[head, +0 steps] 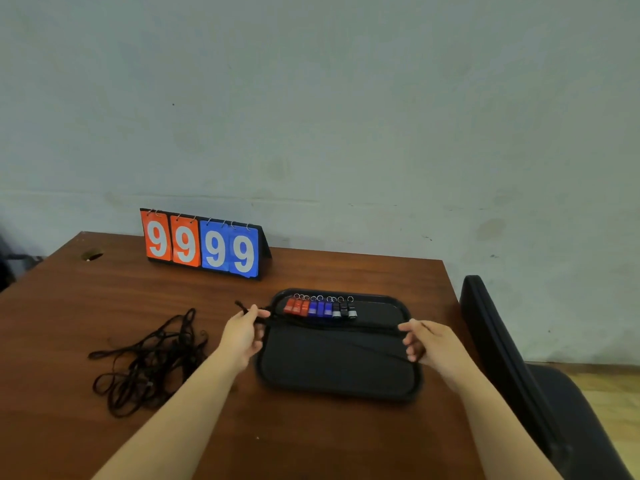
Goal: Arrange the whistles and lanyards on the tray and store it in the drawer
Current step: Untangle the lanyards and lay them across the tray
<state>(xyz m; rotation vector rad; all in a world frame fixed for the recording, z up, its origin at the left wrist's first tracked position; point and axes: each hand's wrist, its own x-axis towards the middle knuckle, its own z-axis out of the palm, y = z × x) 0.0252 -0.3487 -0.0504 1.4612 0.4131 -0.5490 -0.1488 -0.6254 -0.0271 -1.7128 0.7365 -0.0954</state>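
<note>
The glossy brown wooden table (346,271) carries a matte black, round-cornered tray (339,365) near its right edge. A loose tangle of thin black lanyards (152,362) lies left of the tray. Small red, blue and black whistles (320,309) line the tray's far edge. The left hand (242,336) and right hand (427,342) each pinch one black cord (241,307), stretched across the tray just nearer than the whistles.
</note>
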